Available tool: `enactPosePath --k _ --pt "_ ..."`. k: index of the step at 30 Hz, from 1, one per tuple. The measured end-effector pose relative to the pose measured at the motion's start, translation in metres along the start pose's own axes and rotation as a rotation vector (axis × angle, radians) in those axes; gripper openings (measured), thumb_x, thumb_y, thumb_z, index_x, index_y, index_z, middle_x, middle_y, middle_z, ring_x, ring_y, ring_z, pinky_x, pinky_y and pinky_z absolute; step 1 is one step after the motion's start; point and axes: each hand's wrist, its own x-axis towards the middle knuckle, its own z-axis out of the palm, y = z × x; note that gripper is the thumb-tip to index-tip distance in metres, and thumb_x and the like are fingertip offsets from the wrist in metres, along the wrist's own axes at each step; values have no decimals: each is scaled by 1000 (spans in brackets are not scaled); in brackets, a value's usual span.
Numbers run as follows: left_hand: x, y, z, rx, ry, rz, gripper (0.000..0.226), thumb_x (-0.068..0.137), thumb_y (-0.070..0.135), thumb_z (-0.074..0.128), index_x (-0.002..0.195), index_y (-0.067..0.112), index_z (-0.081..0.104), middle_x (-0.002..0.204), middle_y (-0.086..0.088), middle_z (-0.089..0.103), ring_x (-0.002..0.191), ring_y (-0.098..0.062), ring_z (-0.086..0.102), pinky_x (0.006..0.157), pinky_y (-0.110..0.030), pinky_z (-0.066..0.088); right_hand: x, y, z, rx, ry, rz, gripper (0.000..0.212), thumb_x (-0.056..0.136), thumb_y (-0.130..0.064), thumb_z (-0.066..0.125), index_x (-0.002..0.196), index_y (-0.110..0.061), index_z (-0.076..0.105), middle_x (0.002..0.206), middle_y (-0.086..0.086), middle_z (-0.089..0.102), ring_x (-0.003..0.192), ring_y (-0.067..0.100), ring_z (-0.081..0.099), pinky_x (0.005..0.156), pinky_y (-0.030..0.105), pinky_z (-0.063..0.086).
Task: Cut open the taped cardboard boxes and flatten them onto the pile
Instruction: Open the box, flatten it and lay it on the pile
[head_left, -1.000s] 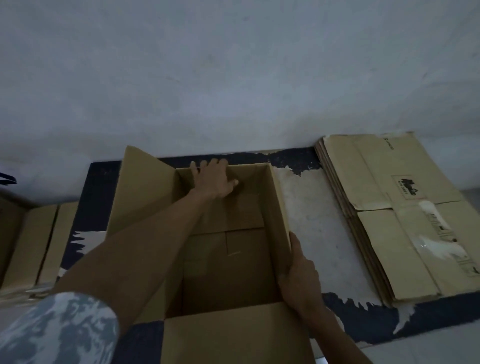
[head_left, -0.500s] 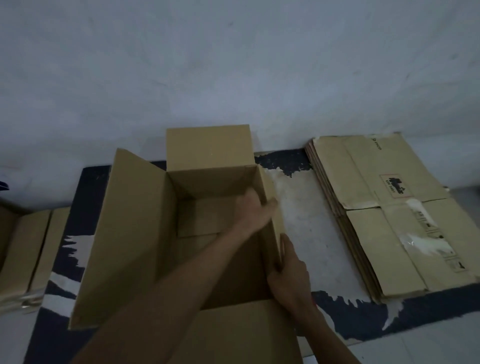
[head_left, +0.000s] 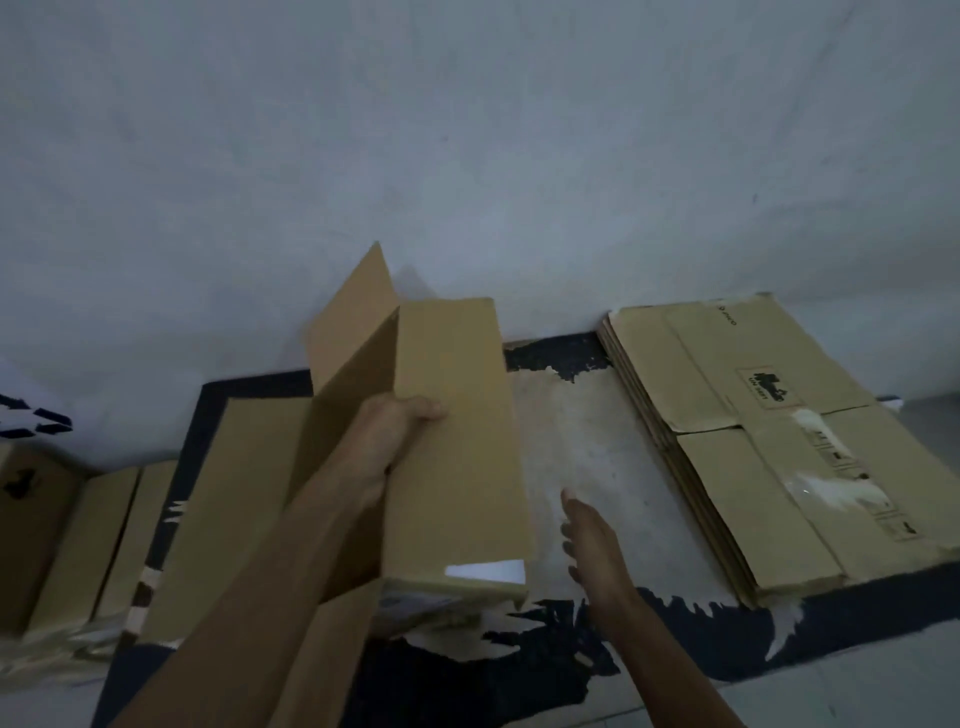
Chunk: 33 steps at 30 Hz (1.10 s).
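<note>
The left hand (head_left: 395, 431) grips the right wall edge of the half-collapsed brown cardboard box (head_left: 457, 441), the right hand (head_left: 592, 540) hovers open over bare peeling floor (head_left: 571, 441), left of the flattened cardboard pile (head_left: 753, 441) by the pale wall (head_left: 467, 156).

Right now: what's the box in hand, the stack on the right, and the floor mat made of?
Box: plain brown cardboard, matte; it folds along creases, with a white label at its near end. Left hand grips it; right hand is off it.
Stack: same cardboard, layered edges showing, with glossy patches, likely tape residue.
Mat: dark coated sheet, worn through to pale backing; exact material unclear.
</note>
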Motion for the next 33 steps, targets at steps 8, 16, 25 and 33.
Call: enactPosePath --k 8,16,25,33 --pt "-47 -9 -74 -289 28 81 31 91 16 46 79 7 72 67 -7 69 54 -21 66 51 -29 55 -18 -22 25 114 -401 192 38 87 -37 70 115 -12 65 104 15 74 92 29 70 79 39 55" --pt "-52 -48 -109 -625 -94 98 57 96 22 32 51 15 65 53 -1 59 46 -14 59 46 -25 52 -15 -19 32 27 -423 259 68 72 -56 80 124 -16 61 117 7 70 109 31 66 93 52 53" --pt "-52 -52 -115 -562 -45 144 57 99 25 34 56 16 70 61 -2 63 54 -16 63 56 -29 53 -47 -96 4 295 -344 -191 30 99 -26 52 100 -6 74 103 18 71 94 33 63 77 41 53" --pt "-48 -59 -115 -520 77 117 39 94 28 41 77 10 71 69 -7 62 61 -21 61 68 -37 47 -84 -102 119 -597 -254 -521 85 70 -47 84 139 -33 36 131 -14 35 115 7 41 92 25 39"
